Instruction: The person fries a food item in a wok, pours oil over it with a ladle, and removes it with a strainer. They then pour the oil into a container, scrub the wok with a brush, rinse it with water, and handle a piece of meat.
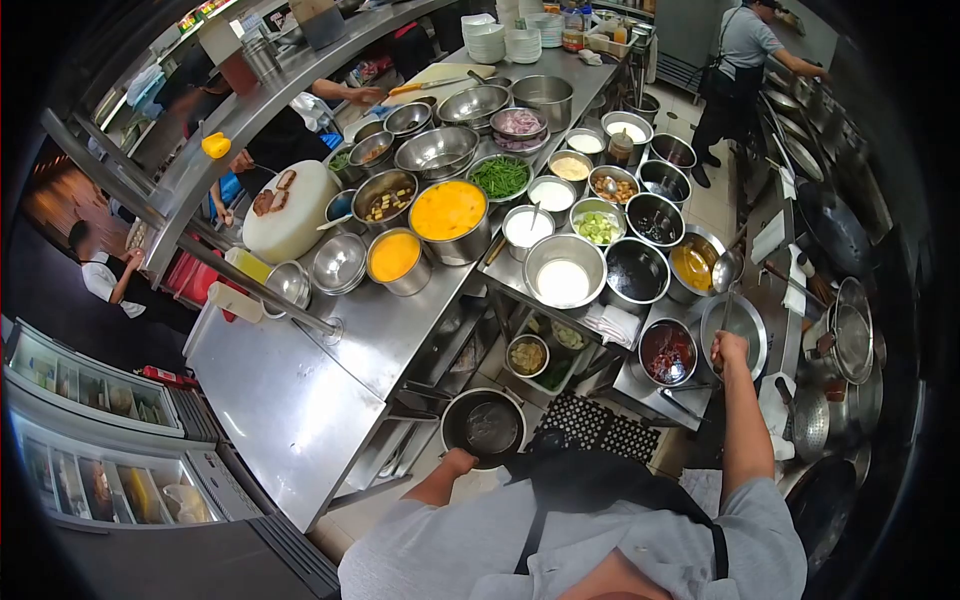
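Holding, left hand (460,461): closed at the near edge of a deep, round metal pot with a dark interior (453,412); the exact wrap of the fingers is too small to tell.
Deep pot: in front of the landmark, a wide steel pot of white liquid (565,247), on the wearer's side and to its left, lower than the stainless steel tabletop (290,380).
Right hand (731,349): closed round the handle of a long-handled metal ladle (728,270), to the right of the white-liquid pot and nearer the wearer.
Ladle: its bowl sits beyond the right hand, beside a steel pot of amber liquid (700,238); both are right of the landmark.
Shallow bowl: a wide metal bowl (757,325) lies under the right hand, right of the landmark.
Red sauce: in a steel pot (646,340), right of the landmark and nearer the wearer.
Cloth: a folded white cloth (612,324), just in front of the landmark.
Dark liquid: in a round steel pot (637,243) immediately right of the landmark.
Orange-yellow liquid: in a large steel pot (449,244) and a smaller one (402,284), both left of the landmark.
Co-worker: a person in a grey shirt and dark apron (745,55), beyond the landmark and right.
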Demonstrator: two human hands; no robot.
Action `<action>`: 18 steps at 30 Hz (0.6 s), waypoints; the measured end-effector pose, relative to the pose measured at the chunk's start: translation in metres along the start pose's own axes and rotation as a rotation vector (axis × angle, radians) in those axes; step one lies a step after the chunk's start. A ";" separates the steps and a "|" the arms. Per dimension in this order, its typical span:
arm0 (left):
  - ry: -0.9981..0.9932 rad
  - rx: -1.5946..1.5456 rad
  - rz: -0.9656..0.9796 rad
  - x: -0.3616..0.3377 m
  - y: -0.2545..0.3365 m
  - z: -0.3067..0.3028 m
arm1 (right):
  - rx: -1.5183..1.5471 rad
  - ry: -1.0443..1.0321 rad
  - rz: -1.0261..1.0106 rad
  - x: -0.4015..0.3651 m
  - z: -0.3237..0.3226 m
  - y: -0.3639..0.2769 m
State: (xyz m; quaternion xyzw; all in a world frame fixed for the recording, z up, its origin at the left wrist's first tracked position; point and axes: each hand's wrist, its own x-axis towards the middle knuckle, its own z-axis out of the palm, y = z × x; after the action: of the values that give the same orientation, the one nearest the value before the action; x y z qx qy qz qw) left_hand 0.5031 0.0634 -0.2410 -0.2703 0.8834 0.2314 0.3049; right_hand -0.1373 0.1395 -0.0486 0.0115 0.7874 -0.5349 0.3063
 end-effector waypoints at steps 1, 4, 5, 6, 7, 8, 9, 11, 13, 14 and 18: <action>-0.012 -0.206 -0.114 0.000 0.001 0.001 | -0.003 0.000 0.000 0.001 0.000 0.001; -0.023 -0.426 -0.239 -0.003 0.007 -0.002 | -0.035 -0.054 -0.008 0.003 -0.001 0.000; -0.022 -0.437 -0.249 -0.003 0.008 -0.003 | -0.014 -0.050 0.013 -0.005 0.002 -0.005; -0.020 -0.440 -0.248 -0.003 0.009 -0.005 | 0.006 -0.045 0.034 -0.010 0.003 -0.008; -0.024 -0.399 -0.225 -0.003 0.010 -0.007 | 0.004 -0.045 0.032 -0.009 0.003 -0.008; -0.029 -0.357 -0.203 -0.002 0.010 -0.007 | 0.014 -0.035 0.028 -0.008 0.004 -0.008; -0.029 -0.357 -0.202 -0.002 0.010 -0.008 | 0.025 -0.025 0.025 -0.007 0.004 -0.007; -0.030 -0.324 -0.188 -0.002 0.010 -0.007 | 0.023 -0.036 0.034 -0.006 0.002 -0.007; -0.043 -0.297 -0.169 -0.001 0.007 -0.006 | 0.021 -0.046 0.042 -0.005 0.002 -0.008; -0.055 -0.271 -0.152 0.001 0.005 -0.003 | 0.032 -0.034 0.042 -0.006 0.003 -0.009; -0.048 -0.441 -0.255 0.003 0.005 -0.001 | 0.003 -0.031 0.037 -0.012 0.004 -0.011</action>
State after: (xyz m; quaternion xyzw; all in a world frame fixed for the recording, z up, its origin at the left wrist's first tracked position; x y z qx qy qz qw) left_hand 0.4974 0.0658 -0.2414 -0.4337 0.7631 0.3844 0.2860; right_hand -0.1296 0.1353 -0.0348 0.0184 0.7814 -0.5304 0.3282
